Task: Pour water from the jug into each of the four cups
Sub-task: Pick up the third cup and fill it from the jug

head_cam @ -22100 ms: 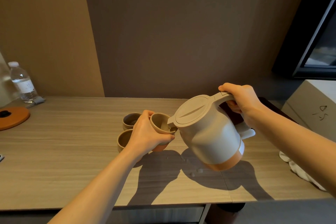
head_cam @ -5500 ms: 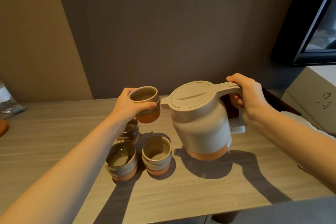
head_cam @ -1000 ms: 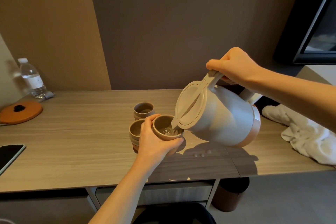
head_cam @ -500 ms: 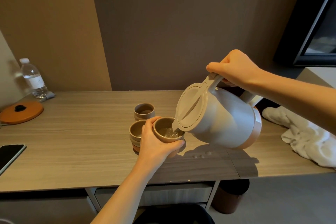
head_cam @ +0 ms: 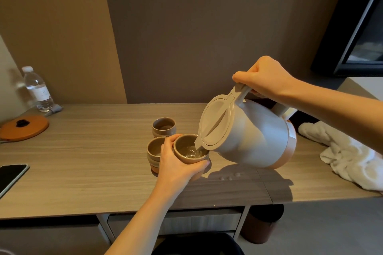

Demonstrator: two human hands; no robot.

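Note:
My right hand [head_cam: 263, 76] grips the handle of a beige jug [head_cam: 248, 134] with an orange base band, tilted steeply to the left. Its spout hangs over a brown cup [head_cam: 189, 150] that my left hand [head_cam: 176, 165] holds above the wooden table [head_cam: 93, 161]. Water shows in that cup. A second cup [head_cam: 154, 150] stands just left of it, partly behind my fingers. A third cup [head_cam: 163, 127] stands farther back. A fourth cup is not visible.
A water bottle [head_cam: 37, 89] and an orange lid [head_cam: 24, 129] are at the back left. A dark phone [head_cam: 10, 176] lies at the left edge. A white towel [head_cam: 348, 155] lies at the right. Water drops [head_cam: 228, 176] sit under the jug. A bin [head_cam: 262, 223] stands below the table.
Over the last second the jug has stayed tipped over the held cup, shifting only slightly, and the water in the cup has risen a little. Both hands keep their grips.

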